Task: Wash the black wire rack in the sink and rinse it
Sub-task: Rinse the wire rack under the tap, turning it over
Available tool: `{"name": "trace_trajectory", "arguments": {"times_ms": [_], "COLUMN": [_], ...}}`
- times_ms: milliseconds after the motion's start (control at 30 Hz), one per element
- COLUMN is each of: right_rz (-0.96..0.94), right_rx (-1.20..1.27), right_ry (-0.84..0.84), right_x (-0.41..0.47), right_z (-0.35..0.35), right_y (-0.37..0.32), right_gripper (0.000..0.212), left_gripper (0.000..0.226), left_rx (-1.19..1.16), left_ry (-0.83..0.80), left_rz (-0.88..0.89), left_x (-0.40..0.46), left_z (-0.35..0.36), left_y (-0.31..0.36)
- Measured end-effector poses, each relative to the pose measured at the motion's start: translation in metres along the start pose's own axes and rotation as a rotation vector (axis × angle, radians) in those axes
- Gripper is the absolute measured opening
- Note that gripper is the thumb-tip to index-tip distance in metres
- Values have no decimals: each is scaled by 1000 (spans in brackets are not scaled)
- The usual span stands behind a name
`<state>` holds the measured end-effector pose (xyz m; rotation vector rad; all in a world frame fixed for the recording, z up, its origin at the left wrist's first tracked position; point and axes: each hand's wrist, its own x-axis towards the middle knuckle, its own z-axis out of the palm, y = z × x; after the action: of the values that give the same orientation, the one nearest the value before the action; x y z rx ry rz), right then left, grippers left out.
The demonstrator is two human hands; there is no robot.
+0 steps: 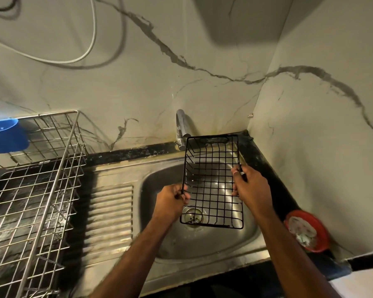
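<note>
The black wire rack (212,168) is a small rectangular basket, held up over the steel sink (157,239) with its open side facing me. My left hand (172,200) grips its left rim, and my right hand (251,186) grips its right rim. The rack's far end reaches up beside the chrome tap (182,127) at the back of the sink. No water is seen running. The drain (193,215) shows through the rack's lower wires.
A large steel wire dish rack (37,190) stands on the counter at left, with a blue plastic cup holder (7,136) hung on it. The ribbed drainboard (110,218) lies between it and the basin. A red dish with a scrubber (308,231) sits at right by the wall.
</note>
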<state>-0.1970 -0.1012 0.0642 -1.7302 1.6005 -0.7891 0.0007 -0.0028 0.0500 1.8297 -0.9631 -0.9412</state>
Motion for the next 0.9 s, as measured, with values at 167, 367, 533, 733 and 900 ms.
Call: {"name": "trace_trajectory", "arguments": {"times_ms": [167, 367, 533, 733, 900], "right_rz": [5, -11, -21, -4, -5], "right_rx": [36, 63, 68, 88, 96], "right_ry": [-9, -29, -48, -65, -61], "right_x": [1, 1, 1, 3, 2], "right_z": [3, 6, 7, 9, 8], "right_y": [-2, -6, -9, -10, -11], "right_gripper": [32, 29, 25, 24, 24], "left_gripper": [33, 39, 33, 39, 38], "left_rx": [-22, 1, 9, 12, 17], "left_ry": [20, 44, 48, 64, 57], "left_rz": [-10, -6, -9, -8, -5], "left_x": [-2, -2, -4, -5, -2], "left_z": [-3, -8, -10, -12, -12], "left_y": [0, 1, 1, 1, 2]}}
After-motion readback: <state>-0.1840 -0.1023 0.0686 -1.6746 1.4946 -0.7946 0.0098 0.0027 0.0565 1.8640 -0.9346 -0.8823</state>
